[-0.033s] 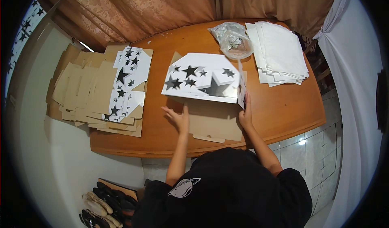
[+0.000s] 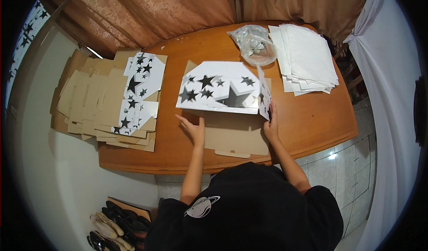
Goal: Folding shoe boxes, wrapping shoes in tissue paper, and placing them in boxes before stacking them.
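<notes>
A partly folded cardboard box (image 2: 208,95), white with black and grey stars outside and plain brown inside, lies on the table in front of me. Its star-printed panel is raised, while a brown panel (image 2: 236,140) extends flat toward me. My left hand (image 2: 192,129) is just below the box's near left corner, thumb and fingers spread; whether it touches the cardboard I cannot tell. Along the right side, my right hand (image 2: 271,125) rests with extended fingers against the upright side flap (image 2: 264,95). Part of the brown panel lies in shadow under the raised one.
Stacked flat brown cardboard pieces (image 2: 89,97) lie at the left, a star-printed sheet (image 2: 141,83) on top. A clear plastic bag (image 2: 254,45) and a pile of white sheets (image 2: 307,61) occupy the far right of the wooden table (image 2: 307,121). Shoes (image 2: 118,224) sit at lower left.
The raised star panel has shifted slightly left and toward me, and its right side flap leans further inward. My left hand has moved a little left.
</notes>
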Available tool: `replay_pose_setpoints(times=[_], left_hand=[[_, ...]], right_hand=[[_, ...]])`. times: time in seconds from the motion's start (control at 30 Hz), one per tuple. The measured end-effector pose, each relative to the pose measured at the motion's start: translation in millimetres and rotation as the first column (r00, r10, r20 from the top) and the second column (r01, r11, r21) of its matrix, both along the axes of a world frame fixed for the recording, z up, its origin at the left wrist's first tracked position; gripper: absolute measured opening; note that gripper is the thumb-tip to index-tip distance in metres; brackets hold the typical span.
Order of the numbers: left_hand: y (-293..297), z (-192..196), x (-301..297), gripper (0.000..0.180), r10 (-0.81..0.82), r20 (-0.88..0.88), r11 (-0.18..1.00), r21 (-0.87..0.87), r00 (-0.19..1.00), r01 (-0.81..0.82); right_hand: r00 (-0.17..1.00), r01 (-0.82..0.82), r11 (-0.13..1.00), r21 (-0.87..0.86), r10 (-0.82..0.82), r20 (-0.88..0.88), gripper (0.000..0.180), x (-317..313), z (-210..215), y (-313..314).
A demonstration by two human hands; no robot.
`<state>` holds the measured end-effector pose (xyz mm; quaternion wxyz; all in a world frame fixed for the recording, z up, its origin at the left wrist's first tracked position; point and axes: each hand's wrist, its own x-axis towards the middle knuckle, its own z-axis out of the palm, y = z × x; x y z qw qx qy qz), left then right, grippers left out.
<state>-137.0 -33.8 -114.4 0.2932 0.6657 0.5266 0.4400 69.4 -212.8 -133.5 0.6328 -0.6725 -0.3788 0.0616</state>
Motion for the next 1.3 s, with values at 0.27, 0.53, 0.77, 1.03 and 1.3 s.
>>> replay_pose_setpoints(times=[0.27, 0.53, 0.77, 1.03, 1.3], left_hand=[[24.5, -8.9, -0.9, 0.024, -0.314, -0.045, 0.945, 0.083, 0.948, 0.317], [-16.9, -5.7, 1.0, 0.057, -0.332, -0.166, 0.939, 0.035, 0.928, 0.342], [-20.3, -26.9, 8.3, 0.072, -0.281, -0.157, 0.893, 0.320, 0.947, 0.317], [-22.6, -23.1, 23.0, 0.055, -0.169, -0.169, 0.881, 0.417, 0.971, 0.226], [-14.7, -11.6, -17.2, 0.048, -0.438, 0.000, 0.864, 0.275, 0.899, 0.421]], right_hand=[[0.991, 0.088, 0.994, -0.059, -0.082, 0.102, 0.076, 17.6, -5.6, -11.6], [0.996, 0.088, 0.995, 0.049, -0.086, -0.039, 0.053, 26.0, -10.5, 2.8], [0.978, 0.193, 0.958, 0.214, -0.205, 0.037, 0.044, 21.5, -23.8, 20.0], [0.927, 0.242, 0.969, 0.040, -0.243, 0.285, 0.052, 22.4, -30.1, 10.1], [0.987, -0.101, 0.981, -0.163, 0.119, 0.107, 0.053, 44.0, 7.8, -36.4]])
